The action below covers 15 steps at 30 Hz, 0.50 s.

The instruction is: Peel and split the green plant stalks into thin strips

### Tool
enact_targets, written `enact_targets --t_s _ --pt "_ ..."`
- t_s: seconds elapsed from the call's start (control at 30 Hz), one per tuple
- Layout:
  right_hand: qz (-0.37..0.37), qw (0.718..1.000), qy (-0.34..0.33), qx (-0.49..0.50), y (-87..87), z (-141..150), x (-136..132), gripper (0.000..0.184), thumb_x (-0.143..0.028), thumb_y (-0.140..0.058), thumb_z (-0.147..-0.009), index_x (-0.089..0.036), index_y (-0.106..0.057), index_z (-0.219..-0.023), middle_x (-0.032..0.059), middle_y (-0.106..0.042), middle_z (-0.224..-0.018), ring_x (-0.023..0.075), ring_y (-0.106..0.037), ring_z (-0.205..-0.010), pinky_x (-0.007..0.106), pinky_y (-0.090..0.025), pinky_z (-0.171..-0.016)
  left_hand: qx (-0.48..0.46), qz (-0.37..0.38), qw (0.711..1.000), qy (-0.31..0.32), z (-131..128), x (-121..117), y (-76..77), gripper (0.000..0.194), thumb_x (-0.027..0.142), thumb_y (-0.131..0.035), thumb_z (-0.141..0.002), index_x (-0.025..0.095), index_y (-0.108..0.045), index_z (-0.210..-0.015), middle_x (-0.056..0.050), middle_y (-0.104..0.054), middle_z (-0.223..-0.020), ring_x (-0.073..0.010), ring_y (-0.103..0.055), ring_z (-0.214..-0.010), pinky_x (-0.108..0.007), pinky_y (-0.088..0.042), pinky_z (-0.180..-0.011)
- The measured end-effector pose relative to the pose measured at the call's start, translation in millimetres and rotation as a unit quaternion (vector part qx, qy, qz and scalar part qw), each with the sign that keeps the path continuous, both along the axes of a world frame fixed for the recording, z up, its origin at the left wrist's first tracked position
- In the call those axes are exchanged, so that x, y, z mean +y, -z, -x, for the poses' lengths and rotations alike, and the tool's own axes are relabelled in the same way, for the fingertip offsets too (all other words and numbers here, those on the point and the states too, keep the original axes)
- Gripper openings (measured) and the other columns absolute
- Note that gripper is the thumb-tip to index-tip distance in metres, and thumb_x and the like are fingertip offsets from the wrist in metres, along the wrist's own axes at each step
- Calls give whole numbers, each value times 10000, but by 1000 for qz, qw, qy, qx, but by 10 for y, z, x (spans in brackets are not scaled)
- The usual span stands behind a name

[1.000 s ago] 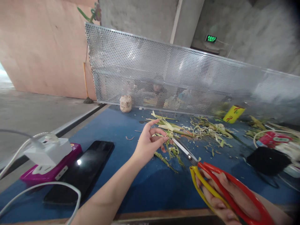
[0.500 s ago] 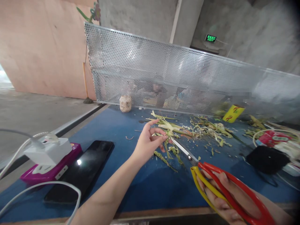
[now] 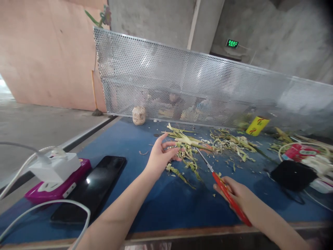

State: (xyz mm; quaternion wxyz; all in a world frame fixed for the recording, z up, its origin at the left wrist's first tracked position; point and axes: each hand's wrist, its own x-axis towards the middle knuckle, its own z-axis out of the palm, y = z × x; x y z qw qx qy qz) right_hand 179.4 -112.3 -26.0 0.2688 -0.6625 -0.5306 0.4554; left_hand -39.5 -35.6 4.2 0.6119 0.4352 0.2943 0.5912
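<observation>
My left hand (image 3: 162, 152) is curled, with thumb and fingertips closed at the edge of a pale green plant sprig (image 3: 186, 151); part of the grip is hidden. In my right hand (image 3: 235, 189) is a pair of scissors (image 3: 221, 185) with red handles. The blades point up and left, their tips just right of the sprig and apart from my left hand. Beneath and in front of my left hand, braided-looking green strands (image 3: 179, 174) lie on the blue table (image 3: 153, 208). Behind the sprig are longer pale stalks and leaves (image 3: 186, 139).
A black phone (image 3: 91, 187) and a purple power strip (image 3: 58, 185) with a white charger lie left. Plant scraps (image 3: 231, 142), a yellow packet (image 3: 257, 125) and a black pouch (image 3: 293, 176) are right. A whitish jar (image 3: 138, 115) stands before the perforated metal screen (image 3: 161, 76).
The scissors have moved away from the sprig, turned edge-on and come closer together at the handles. My right hand has shifted forward and left; my left hand has moved slightly left.
</observation>
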Motion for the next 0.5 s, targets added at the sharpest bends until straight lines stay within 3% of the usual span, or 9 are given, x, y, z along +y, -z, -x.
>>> enact_targets --t_s 0.1,0.2,0.37,0.5 --pt "-77 967 45 -240 -20 -21 82 342 -536 -529 -648 -221 -429 -736 12 -539 -551 184 -536 -509 257 -339 -471 -18 5 1000 -3 1 -8 8 623 32 -614 -646 160 -339 -1190 -3 -567 -747 -195 -635 -722 -257 -530 -515" --pt "-77 921 75 -375 46 -93 193 328 -533 -469 -685 -210 -431 -726 71 -568 -578 242 -576 -548 285 -351 -478 -33 13 999 4 10 -5 23 619 23 -619 -638 164 -356 -1180 -2 -580 -741 -196 -634 -741 -262 -531 -529" --pt "-90 868 77 -482 158 -163 339 291 -445 -420 -750 -160 -464 -791 127 -585 -627 264 -593 -607 289 -363 -487 -34 34 999 8 26 29 49 591 25 -619 -644 163 -376 -1164 -12 -593 -728 -185 -632 -706 -240 -511 -472" --pt "-119 843 53 -521 91 -82 390 397 -448 -342 -797 -90 -500 -865 181 -578 -713 296 -583 -672 331 -383 -533 -28 39 999 2 30 55 55 583 20 -603 -656 142 -356 -1170 -21 -595 -725 -190 -631 -686 -239 -494 -442"
